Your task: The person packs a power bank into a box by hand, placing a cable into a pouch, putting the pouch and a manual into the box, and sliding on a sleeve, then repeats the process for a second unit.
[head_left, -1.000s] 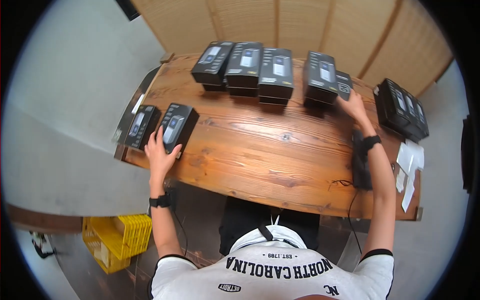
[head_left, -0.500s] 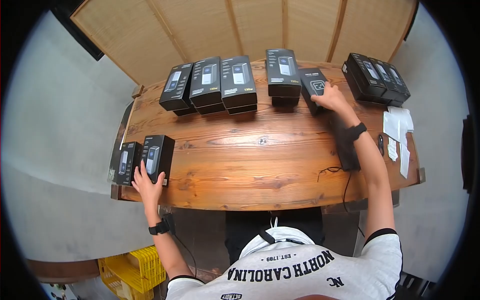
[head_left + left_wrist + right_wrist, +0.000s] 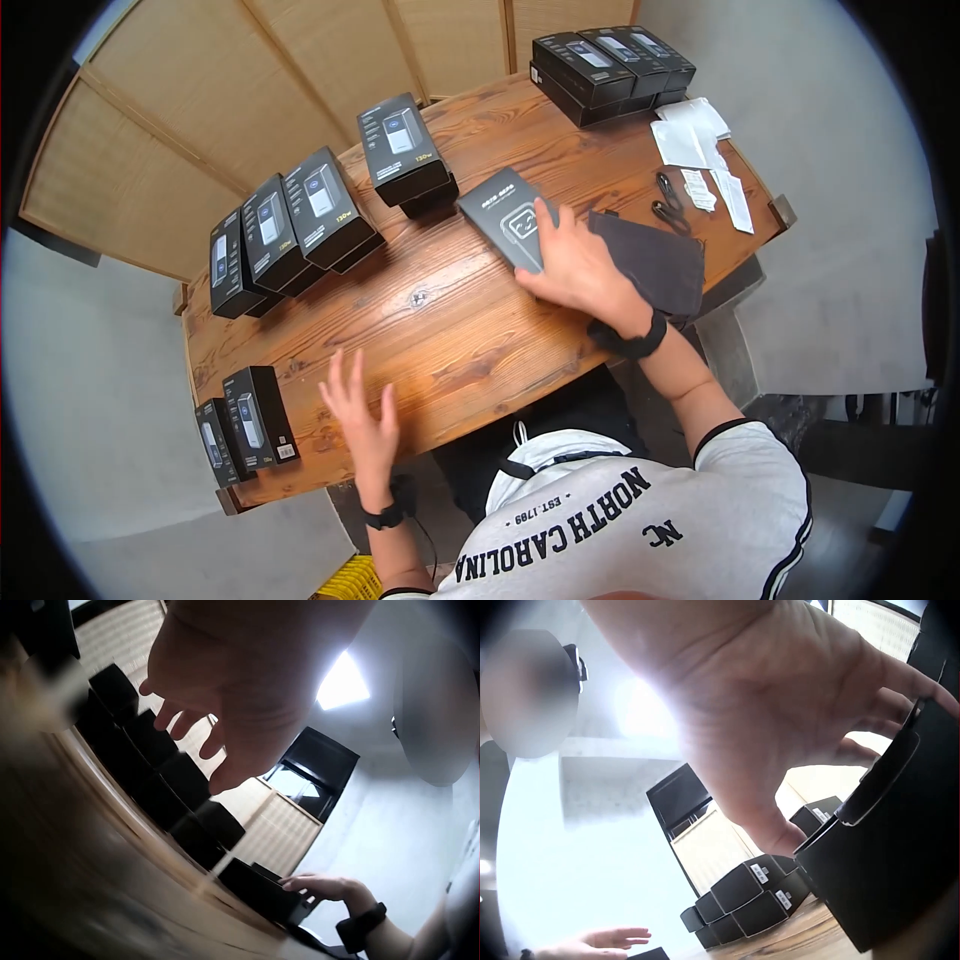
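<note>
Left hand (image 3: 365,430) up and free now, fingers spread over the lower left of the frame, holding nothing! Right hand (image 3: 580,265) is the busy one, gripping a dark box (image 3: 490,212) across its width, thumb on the near edge, fingers over the far one. Here's the change: half a second ago that left hand was on the pair of boxes (image 3: 255,415) at lower left, and it has come clear of them. The right hand's box, meanwhile, has come away from its place beside the lone stack (image 3: 400,145) at top centre, nearer the person. So the work, I'd judge, now rests on this one box, just above the middle; whether it's fully off the table (image 3: 420,335), I can't tell.

Around it, three stacks (image 3: 270,228) lean together at upper left, more boxes (image 3: 615,62) crowd the upper right, with white papers (image 3: 690,140) and a black cable (image 3: 667,205) below. Tightest spots: the lone stack just beside the box's left corner, and a dark cloth (image 3: 655,265) right by the gripping hand.
</note>
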A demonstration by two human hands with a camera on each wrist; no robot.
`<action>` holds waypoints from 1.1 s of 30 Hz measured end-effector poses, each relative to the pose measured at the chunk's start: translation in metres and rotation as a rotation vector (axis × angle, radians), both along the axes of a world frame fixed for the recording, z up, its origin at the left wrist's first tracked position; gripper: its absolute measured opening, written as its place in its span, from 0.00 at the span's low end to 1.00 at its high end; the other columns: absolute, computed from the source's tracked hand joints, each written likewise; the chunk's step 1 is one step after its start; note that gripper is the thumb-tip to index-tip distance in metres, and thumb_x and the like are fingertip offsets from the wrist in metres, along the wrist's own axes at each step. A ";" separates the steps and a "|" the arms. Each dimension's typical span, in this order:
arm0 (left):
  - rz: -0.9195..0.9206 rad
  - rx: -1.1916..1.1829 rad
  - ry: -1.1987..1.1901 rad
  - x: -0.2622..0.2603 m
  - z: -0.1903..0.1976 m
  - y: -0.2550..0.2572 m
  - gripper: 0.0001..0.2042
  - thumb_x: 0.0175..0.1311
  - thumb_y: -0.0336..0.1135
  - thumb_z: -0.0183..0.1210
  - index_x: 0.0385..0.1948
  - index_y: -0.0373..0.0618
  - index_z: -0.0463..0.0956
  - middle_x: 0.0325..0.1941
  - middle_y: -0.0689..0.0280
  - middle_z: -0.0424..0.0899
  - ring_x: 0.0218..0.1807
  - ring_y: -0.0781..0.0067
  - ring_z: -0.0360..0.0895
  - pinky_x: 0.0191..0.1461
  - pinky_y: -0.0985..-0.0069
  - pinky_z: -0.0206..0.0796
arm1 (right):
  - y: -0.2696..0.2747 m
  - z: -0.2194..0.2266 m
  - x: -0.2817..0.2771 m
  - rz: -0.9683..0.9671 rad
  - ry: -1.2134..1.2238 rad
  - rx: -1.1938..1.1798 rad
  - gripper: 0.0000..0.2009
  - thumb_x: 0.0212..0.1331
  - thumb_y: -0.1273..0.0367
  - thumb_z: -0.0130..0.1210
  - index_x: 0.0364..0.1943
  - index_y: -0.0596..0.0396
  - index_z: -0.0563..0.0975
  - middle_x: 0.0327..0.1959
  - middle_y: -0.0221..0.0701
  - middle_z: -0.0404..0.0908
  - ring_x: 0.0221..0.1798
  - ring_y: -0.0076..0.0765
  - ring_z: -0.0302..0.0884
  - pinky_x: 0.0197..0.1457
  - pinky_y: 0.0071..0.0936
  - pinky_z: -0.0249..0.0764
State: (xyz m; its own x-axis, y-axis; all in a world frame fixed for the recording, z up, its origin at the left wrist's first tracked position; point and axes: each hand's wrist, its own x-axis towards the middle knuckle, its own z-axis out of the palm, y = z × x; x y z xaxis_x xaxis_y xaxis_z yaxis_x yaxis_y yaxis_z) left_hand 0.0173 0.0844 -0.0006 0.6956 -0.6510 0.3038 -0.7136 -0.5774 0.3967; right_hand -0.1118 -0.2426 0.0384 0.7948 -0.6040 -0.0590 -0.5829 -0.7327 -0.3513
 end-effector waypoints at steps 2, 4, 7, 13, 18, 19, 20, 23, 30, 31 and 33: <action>-0.071 -0.014 0.058 -0.013 -0.001 -0.019 0.30 0.65 0.32 0.62 0.71 0.50 0.67 0.77 0.54 0.62 0.79 0.50 0.56 0.81 0.41 0.38 | 0.020 -0.003 -0.013 0.033 -0.037 0.011 0.48 0.53 0.53 0.64 0.71 0.72 0.57 0.59 0.61 0.67 0.55 0.66 0.76 0.54 0.49 0.80; -0.125 -0.025 0.117 -0.024 -0.002 -0.033 0.28 0.65 0.32 0.62 0.70 0.50 0.69 0.76 0.53 0.63 0.78 0.50 0.58 0.81 0.41 0.38 | 0.038 -0.008 -0.022 0.061 -0.067 0.002 0.47 0.53 0.54 0.64 0.71 0.70 0.57 0.58 0.61 0.67 0.56 0.66 0.75 0.55 0.49 0.79; -0.244 -0.089 0.201 -0.035 -0.005 -0.050 0.25 0.65 0.33 0.63 0.65 0.46 0.72 0.72 0.50 0.68 0.74 0.47 0.64 0.79 0.43 0.43 | 0.061 -0.007 -0.032 0.128 -0.107 0.019 0.46 0.53 0.56 0.66 0.72 0.68 0.57 0.58 0.60 0.67 0.58 0.67 0.74 0.57 0.47 0.78; -0.204 -0.222 0.392 -0.045 -0.004 -0.056 0.23 0.65 0.29 0.62 0.63 0.44 0.73 0.72 0.49 0.67 0.72 0.45 0.66 0.76 0.53 0.55 | 0.088 0.004 -0.051 0.385 -0.150 -0.056 0.45 0.55 0.55 0.68 0.71 0.68 0.59 0.60 0.58 0.68 0.61 0.60 0.72 0.58 0.47 0.76; -0.248 -0.308 0.381 -0.039 0.000 -0.051 0.27 0.61 0.25 0.62 0.65 0.46 0.73 0.73 0.48 0.64 0.74 0.44 0.65 0.75 0.59 0.58 | 0.077 0.030 -0.054 0.413 -0.335 0.410 0.36 0.60 0.58 0.67 0.70 0.60 0.67 0.54 0.48 0.77 0.58 0.51 0.77 0.61 0.40 0.74; -0.229 -0.305 0.380 -0.036 -0.004 -0.051 0.27 0.61 0.25 0.62 0.65 0.46 0.73 0.73 0.48 0.64 0.74 0.44 0.65 0.75 0.59 0.58 | 0.073 0.030 -0.051 0.378 -0.470 0.626 0.33 0.61 0.60 0.66 0.69 0.58 0.70 0.51 0.44 0.80 0.57 0.47 0.79 0.62 0.38 0.73; -0.231 -0.440 0.442 -0.034 -0.011 -0.053 0.32 0.62 0.24 0.61 0.71 0.44 0.64 0.75 0.49 0.63 0.75 0.47 0.64 0.76 0.59 0.56 | 0.068 0.020 -0.046 0.373 -0.614 0.769 0.29 0.65 0.60 0.63 0.69 0.55 0.71 0.51 0.42 0.83 0.57 0.41 0.81 0.65 0.35 0.71; -0.139 -0.727 0.704 -0.037 -0.008 -0.065 0.43 0.65 0.27 0.60 0.79 0.42 0.41 0.78 0.48 0.60 0.77 0.53 0.61 0.78 0.60 0.52 | 0.056 0.009 -0.023 0.368 -0.815 1.232 0.31 0.74 0.60 0.53 0.76 0.56 0.60 0.71 0.41 0.70 0.70 0.38 0.70 0.73 0.35 0.64; -0.172 -0.332 0.428 -0.055 0.000 -0.073 0.50 0.56 0.33 0.69 0.77 0.35 0.44 0.81 0.43 0.47 0.83 0.46 0.46 0.82 0.58 0.42 | 0.046 -0.024 0.013 0.424 -0.781 1.072 0.32 0.74 0.63 0.53 0.77 0.58 0.58 0.76 0.42 0.64 0.76 0.40 0.62 0.75 0.36 0.61; -0.168 -0.331 0.429 -0.060 -0.002 -0.074 0.50 0.56 0.33 0.69 0.77 0.35 0.44 0.81 0.43 0.47 0.83 0.46 0.46 0.82 0.58 0.42 | 0.049 -0.023 0.008 0.422 -0.699 0.889 0.33 0.71 0.62 0.56 0.76 0.59 0.59 0.76 0.46 0.62 0.77 0.46 0.61 0.76 0.38 0.61; -0.142 -0.358 0.382 -0.068 -0.005 -0.077 0.50 0.56 0.32 0.69 0.78 0.36 0.44 0.82 0.43 0.45 0.83 0.45 0.43 0.83 0.58 0.40 | 0.058 -0.028 0.000 0.408 -0.612 0.704 0.35 0.69 0.61 0.59 0.75 0.60 0.60 0.76 0.50 0.61 0.78 0.52 0.59 0.76 0.40 0.60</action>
State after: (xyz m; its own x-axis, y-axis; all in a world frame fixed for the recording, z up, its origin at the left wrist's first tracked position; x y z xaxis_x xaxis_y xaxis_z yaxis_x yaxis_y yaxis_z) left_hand -0.0505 0.0073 -0.0060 0.7125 -0.6489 0.2671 -0.5417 -0.2666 0.7972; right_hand -0.1114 -0.1841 0.0106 0.9454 -0.2650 0.1899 0.0901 -0.3473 -0.9334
